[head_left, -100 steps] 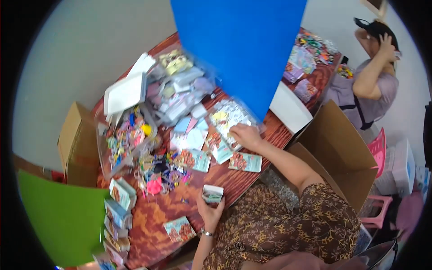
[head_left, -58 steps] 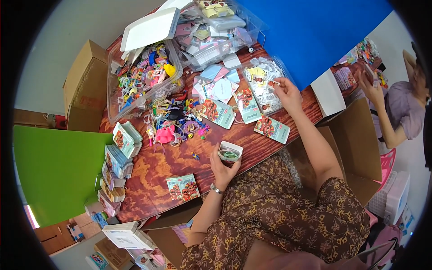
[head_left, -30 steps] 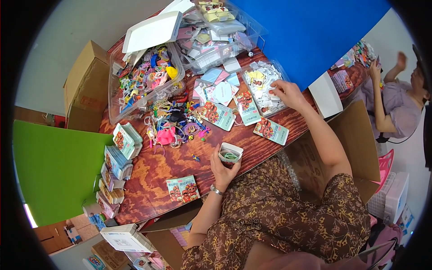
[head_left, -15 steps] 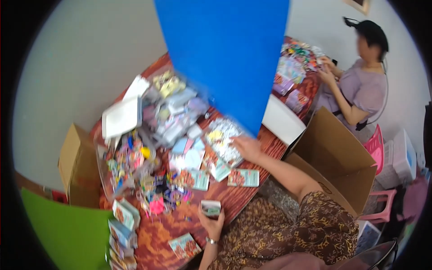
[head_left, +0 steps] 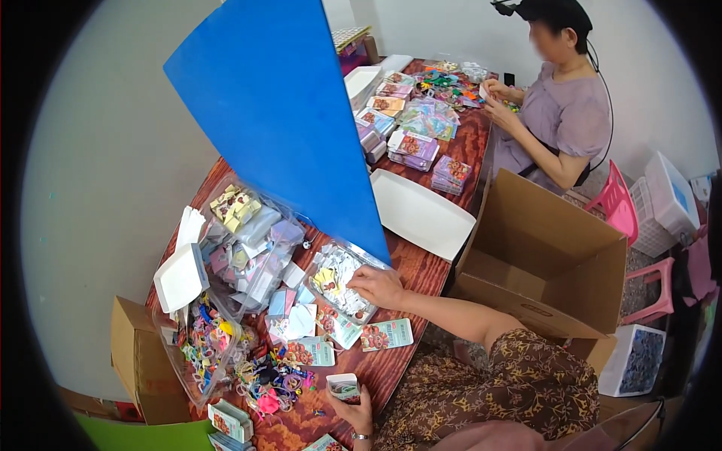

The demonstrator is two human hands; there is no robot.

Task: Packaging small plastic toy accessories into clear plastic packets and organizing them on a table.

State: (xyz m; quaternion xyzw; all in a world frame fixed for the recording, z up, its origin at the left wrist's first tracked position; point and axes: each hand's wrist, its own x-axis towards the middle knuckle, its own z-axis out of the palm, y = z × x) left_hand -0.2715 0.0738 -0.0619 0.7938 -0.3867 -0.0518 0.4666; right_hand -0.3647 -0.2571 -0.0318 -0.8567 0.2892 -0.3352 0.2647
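Note:
My left hand (head_left: 353, 410) is wrapped round a small open-topped card box (head_left: 344, 384), with something pale green inside it. My right hand (head_left: 377, 286) reaches over a clear plastic tray (head_left: 366, 314) full of small white and silvery packets (head_left: 341, 272). Its fingers are bent and pressed together at the packets; what they grip, if anything, is hidden. Yellow pieces (head_left: 326, 281) lie on the packets by my fingertips. Flat green-and-white printed boxes (head_left: 387, 335) lie between my two hands. A heap of small colourful trinkets (head_left: 271, 379) spreads left of the held box.
A tall blue panel (head_left: 282, 128) divides the table. Clear bins hold trinkets (head_left: 199, 338) and bagged pieces (head_left: 256, 248). A white tray (head_left: 421, 214) and a large open carton (head_left: 541, 248) stand on the right. Beyond, a co-worker (head_left: 560, 113) handles something small beside stacked boxes (head_left: 414, 149).
The view has swung right, so the blue panel and table sit further left and more of the co-worker's table shows. My right hand stays at the tray, its fingers now drawn together.

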